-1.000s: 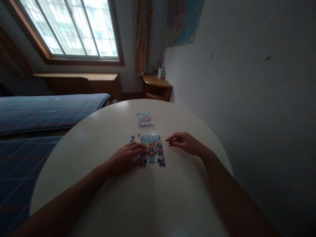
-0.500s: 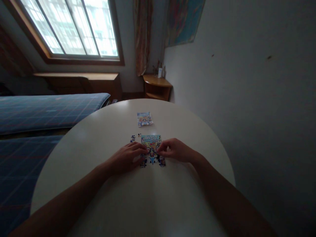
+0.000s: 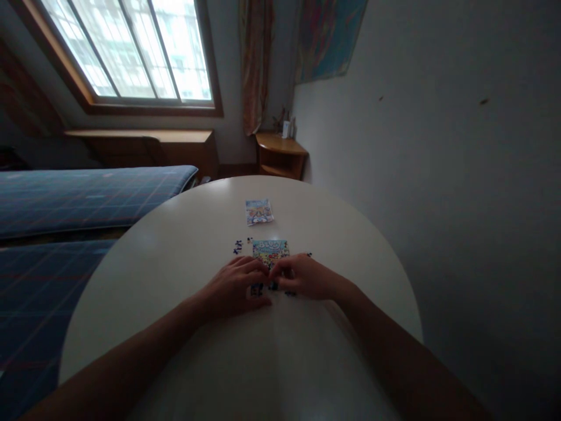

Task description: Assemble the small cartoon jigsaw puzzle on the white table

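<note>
Dim room, closed in on the right by a pale wall (image 3: 421, 193), with a blue plaid mattress (image 3: 92, 196) at the left and a window (image 3: 131, 52) at upper left. Across the middle, a round white tabletop (image 3: 324, 210), reaching toward a wooden corner shelf (image 3: 280, 143).

Near the centre of the tabletop, left hand (image 3: 239, 282) and right hand (image 3: 304, 276), almost meeting at the fingertips. On the left, palm down, fingers loosely bent and thumb set well apart, seeming to steady rather than grip. On the right, fingertips drawn close to the thumb as if pinching; cannot tell whether anything is held between them.

Under both sets of fingertips, a flat jigsaw puzzle (image 3: 270, 250), with its near half largely covered. Lies to the right of the left hand and to the left of the right hand, with neither clearly nearer. Runs lengthwise away from the body, lettered end farthest off.

Beyond the puzzle, clearly apart from it, a printed packet (image 3: 259, 212), slightly crooked, with printing too small to read. Off the puzzle's left side, loose dark pieces (image 3: 237, 247); just past the right hand, a dark bit (image 3: 309, 254), mostly hidden.

Across the puzzle's far end, large pale letters, apparently "BLUEY", blurred toward the end.
</note>
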A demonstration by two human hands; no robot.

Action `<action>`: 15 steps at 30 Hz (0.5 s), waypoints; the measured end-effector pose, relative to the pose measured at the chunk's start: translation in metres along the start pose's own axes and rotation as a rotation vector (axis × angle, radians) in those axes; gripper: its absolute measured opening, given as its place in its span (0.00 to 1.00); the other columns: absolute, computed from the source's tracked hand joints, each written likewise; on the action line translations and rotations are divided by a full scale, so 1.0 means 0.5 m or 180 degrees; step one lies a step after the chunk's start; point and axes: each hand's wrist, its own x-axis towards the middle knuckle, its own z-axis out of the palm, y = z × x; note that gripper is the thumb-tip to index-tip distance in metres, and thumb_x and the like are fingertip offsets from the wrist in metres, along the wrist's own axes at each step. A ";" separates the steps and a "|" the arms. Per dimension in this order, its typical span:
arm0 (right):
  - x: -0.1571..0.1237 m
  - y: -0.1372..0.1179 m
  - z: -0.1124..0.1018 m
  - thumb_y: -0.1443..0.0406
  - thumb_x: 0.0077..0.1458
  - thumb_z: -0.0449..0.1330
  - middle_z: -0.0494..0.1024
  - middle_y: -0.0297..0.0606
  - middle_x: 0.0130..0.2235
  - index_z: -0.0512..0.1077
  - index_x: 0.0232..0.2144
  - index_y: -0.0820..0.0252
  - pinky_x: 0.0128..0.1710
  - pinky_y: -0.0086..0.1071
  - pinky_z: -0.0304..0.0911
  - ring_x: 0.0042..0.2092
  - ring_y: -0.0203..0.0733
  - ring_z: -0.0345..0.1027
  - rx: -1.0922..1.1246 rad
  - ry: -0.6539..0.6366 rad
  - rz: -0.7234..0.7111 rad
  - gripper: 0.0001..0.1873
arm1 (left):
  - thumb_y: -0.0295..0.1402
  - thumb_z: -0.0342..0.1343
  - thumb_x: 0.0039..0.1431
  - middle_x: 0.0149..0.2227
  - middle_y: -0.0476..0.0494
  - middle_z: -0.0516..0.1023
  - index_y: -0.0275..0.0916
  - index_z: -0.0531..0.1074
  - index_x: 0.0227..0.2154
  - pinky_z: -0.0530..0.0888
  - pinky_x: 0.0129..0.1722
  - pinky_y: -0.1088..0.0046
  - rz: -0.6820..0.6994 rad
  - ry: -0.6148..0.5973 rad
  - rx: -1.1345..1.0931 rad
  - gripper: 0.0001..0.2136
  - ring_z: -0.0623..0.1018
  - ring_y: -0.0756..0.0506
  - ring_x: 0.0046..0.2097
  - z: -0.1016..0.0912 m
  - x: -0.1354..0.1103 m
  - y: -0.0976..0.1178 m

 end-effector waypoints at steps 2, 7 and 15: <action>0.001 0.001 0.002 0.70 0.53 0.59 0.75 0.32 0.28 0.78 0.36 0.62 0.30 0.25 0.57 0.29 0.32 0.65 0.0017 0.0021 -0.0010 0.09 | 0.41 0.63 0.58 0.46 0.45 0.78 0.44 0.76 0.40 0.70 0.52 0.60 -0.0115 0.0106 -0.0049 0.10 0.76 0.42 0.48 0.008 0.003 0.003; 0.000 0.005 0.002 0.70 0.53 0.59 0.75 0.32 0.30 0.77 0.35 0.62 0.31 0.25 0.58 0.30 0.32 0.64 0.0074 -0.0049 -0.0142 0.08 | 0.31 0.58 0.61 0.42 0.47 0.79 0.43 0.76 0.36 0.70 0.51 0.63 -0.0105 0.0110 -0.0279 0.03 0.75 0.45 0.45 0.015 0.009 0.001; 0.000 0.003 0.003 0.70 0.52 0.59 0.76 0.33 0.28 0.78 0.34 0.62 0.30 0.26 0.58 0.29 0.33 0.65 0.0110 0.0042 0.0020 0.08 | 0.34 0.61 0.59 0.44 0.46 0.78 0.43 0.75 0.38 0.68 0.54 0.58 -0.0269 0.0090 -0.0380 0.05 0.75 0.43 0.48 0.017 0.006 0.003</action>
